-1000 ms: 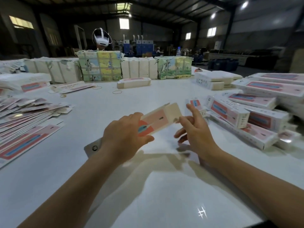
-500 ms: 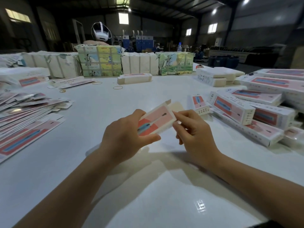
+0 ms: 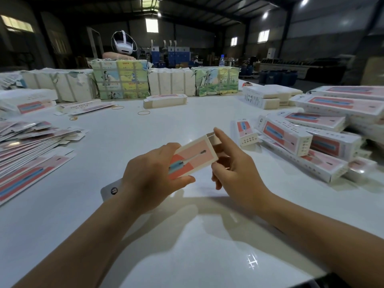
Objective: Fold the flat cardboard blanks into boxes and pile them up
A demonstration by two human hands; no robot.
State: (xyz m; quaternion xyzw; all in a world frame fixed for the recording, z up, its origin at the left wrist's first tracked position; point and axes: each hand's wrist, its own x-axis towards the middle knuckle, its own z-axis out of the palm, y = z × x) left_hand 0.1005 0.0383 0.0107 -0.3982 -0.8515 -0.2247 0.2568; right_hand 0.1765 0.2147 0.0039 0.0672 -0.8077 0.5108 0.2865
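Here the left hand (image 3: 153, 175) grips a half-folded box (image 3: 193, 157) above the bench (image 3: 124, 142), fingers curled round it. The right hand (image 3: 234, 163) pinches its end flap (image 3: 214, 138). Finished boxes (image 3: 291, 138) lie stacked at right.

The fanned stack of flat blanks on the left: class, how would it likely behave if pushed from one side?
The blanks are already splayed, so they would probably slide apart, not move together. They look thin and glossy, so likely light, bendy and slippery on the smooth table.

two hands (image 3: 153, 175), three rubber bands (image 3: 143, 112)
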